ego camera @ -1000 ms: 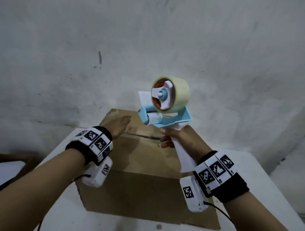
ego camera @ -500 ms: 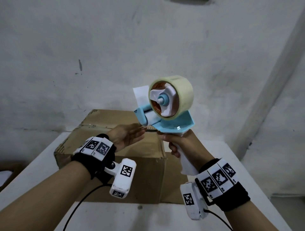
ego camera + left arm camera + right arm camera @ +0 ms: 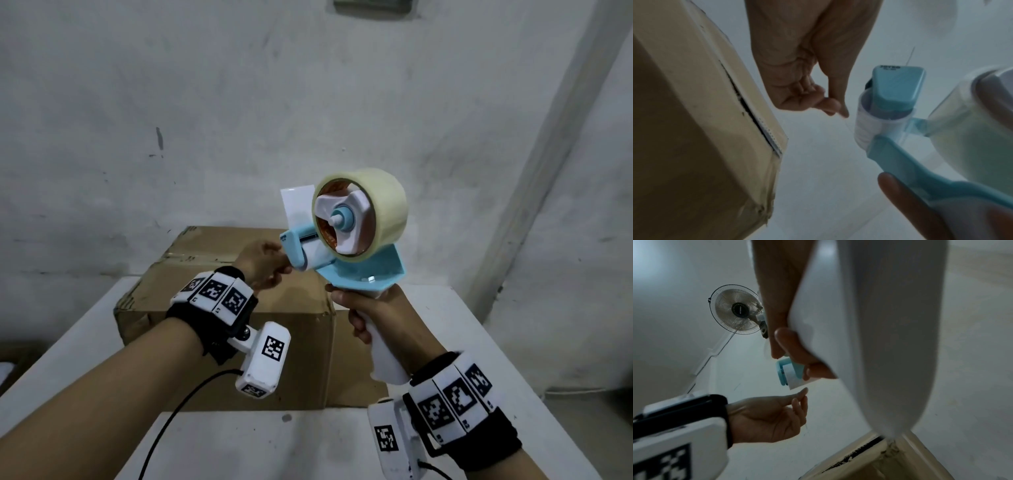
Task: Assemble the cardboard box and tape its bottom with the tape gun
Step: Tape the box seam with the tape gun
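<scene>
Brown cardboard box (image 3: 226, 329) on the white table (image 3: 455, 329), against the grey plaster wall (image 3: 239, 102) behind; blue-and-white plastic tape gun (image 3: 346, 246) raised above the box's right end, gripped at its handle by the right hand (image 3: 373, 311); left hand (image 3: 263, 263) just left of the gun's front roller, over the box top.

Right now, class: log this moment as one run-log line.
left hand: pinching at tape end by roller | right hand: grips tape gun handle, held above box | cardboard box: on table, flaps closed
</scene>
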`<state>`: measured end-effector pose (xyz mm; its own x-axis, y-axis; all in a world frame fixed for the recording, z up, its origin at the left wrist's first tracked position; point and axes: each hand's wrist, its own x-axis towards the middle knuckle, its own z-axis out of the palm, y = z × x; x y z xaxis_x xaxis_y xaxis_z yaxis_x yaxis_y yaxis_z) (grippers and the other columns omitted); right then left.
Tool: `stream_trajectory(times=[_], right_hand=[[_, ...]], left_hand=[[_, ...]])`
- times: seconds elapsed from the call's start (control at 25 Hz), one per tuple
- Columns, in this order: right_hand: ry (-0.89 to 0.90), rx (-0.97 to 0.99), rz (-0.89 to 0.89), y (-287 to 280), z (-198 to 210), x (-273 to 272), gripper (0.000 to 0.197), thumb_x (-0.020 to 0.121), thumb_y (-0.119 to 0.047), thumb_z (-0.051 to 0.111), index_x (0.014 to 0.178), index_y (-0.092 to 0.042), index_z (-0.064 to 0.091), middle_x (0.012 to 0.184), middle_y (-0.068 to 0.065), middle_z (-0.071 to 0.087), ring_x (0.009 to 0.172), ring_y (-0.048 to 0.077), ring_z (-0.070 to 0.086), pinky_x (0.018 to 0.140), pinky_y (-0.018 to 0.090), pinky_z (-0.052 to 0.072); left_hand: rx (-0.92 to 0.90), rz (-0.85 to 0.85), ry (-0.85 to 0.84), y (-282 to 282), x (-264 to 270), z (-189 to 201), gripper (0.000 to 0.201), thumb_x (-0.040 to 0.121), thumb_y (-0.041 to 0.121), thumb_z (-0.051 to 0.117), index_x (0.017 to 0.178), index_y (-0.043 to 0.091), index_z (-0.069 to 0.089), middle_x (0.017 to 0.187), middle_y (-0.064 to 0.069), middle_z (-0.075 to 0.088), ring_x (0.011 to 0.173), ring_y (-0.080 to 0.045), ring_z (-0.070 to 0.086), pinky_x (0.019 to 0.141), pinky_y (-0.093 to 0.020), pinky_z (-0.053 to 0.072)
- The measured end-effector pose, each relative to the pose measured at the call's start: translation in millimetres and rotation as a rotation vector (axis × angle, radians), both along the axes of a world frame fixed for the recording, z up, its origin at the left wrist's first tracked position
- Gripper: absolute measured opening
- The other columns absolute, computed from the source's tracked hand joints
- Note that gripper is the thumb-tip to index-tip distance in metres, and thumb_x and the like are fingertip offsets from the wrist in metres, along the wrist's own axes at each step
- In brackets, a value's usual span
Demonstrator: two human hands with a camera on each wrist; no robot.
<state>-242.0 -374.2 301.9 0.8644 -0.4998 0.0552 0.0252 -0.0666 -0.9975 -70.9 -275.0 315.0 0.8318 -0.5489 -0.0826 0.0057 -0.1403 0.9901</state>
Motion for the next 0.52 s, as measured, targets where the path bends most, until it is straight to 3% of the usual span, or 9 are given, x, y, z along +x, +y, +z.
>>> stream_trajectory(times=[0.08, 0.16, 0.24, 0.32, 0.44, 0.52], right_hand=[[-0.004, -0.01, -0.017, 5.3, 1.9, 9.9, 0.012, 0.083, -0.01, 0.065, 0.072, -0.013, 0.065, 0.038, -0.005, 0.046, 0.034, 0.008, 0.041, 0.04, 0.022, 0.038], [-0.02, 0.038, -0.065, 11.6, 5.3, 24.7, 0.021, 0.083, -0.006, 0.063, 0.063, -0.01, 0.059, 0.038, -0.001, 0.043, 0.032, 0.012, 0.037, 0.041, 0.022, 0.037], [-0.019, 0.116, -0.097, 15.0, 9.3, 38.3, 0.029, 0.084, -0.006, 0.061, 0.056, -0.009, 0.052, 0.038, 0.001, 0.04, 0.032, 0.014, 0.034, 0.04, 0.023, 0.035], [0.023, 0.175, -0.097, 14.5, 11.7, 47.1, 0.035, 0.085, -0.008, 0.06, 0.052, -0.01, 0.049, 0.037, 0.001, 0.04, 0.031, 0.014, 0.034, 0.038, 0.021, 0.035], [0.181, 0.156, -0.019, 8.8, 22.3, 57.7, 0.039, 0.08, -0.013, 0.061, 0.043, -0.013, 0.048, 0.031, -0.003, 0.043, 0.026, 0.009, 0.039, 0.036, 0.017, 0.037], [0.256, 0.177, -0.107, 6.5, 26.3, 74.0, 0.041, 0.082, -0.012, 0.059, 0.044, -0.01, 0.043, 0.027, -0.004, 0.038, 0.022, 0.006, 0.035, 0.04, 0.022, 0.036]], left_hand=[[0.071, 0.036, -0.327, -10.3, 17.6, 13.6, 0.024, 0.083, -0.012, 0.051, 0.075, 0.011, 0.048, 0.064, -0.004, 0.048, 0.037, -0.007, 0.052, 0.03, -0.011, 0.036], [0.086, 0.062, -0.518, -22.9, 35.9, 26.0, 0.04, 0.077, -0.017, 0.047, 0.062, 0.019, 0.038, 0.062, -0.001, 0.045, 0.048, -0.013, 0.048, 0.039, -0.018, 0.044], [0.084, 0.098, -0.612, -33.5, 62.6, 34.2, 0.044, 0.073, -0.017, 0.051, 0.06, 0.022, 0.035, 0.058, 0.001, 0.046, 0.049, -0.012, 0.049, 0.05, -0.023, 0.047], [0.087, 0.117, -0.658, -36.4, 101.8, 41.9, 0.05, 0.069, -0.012, 0.066, 0.06, 0.023, 0.032, 0.056, 0.003, 0.048, 0.046, -0.01, 0.051, 0.048, -0.018, 0.041], [0.017, -0.074, -0.666, -44.7, 145.1, 56.1, 0.049, 0.067, 0.0, 0.078, 0.063, 0.023, 0.035, 0.057, 0.001, 0.054, 0.033, 0.001, 0.049, 0.039, -0.007, 0.037], [0.051, -0.185, -0.696, -65.1, 164.0, 58.9, 0.045, 0.068, 0.006, 0.079, 0.067, 0.023, 0.037, 0.059, 0.002, 0.056, 0.031, 0.004, 0.049, 0.04, -0.005, 0.037]])
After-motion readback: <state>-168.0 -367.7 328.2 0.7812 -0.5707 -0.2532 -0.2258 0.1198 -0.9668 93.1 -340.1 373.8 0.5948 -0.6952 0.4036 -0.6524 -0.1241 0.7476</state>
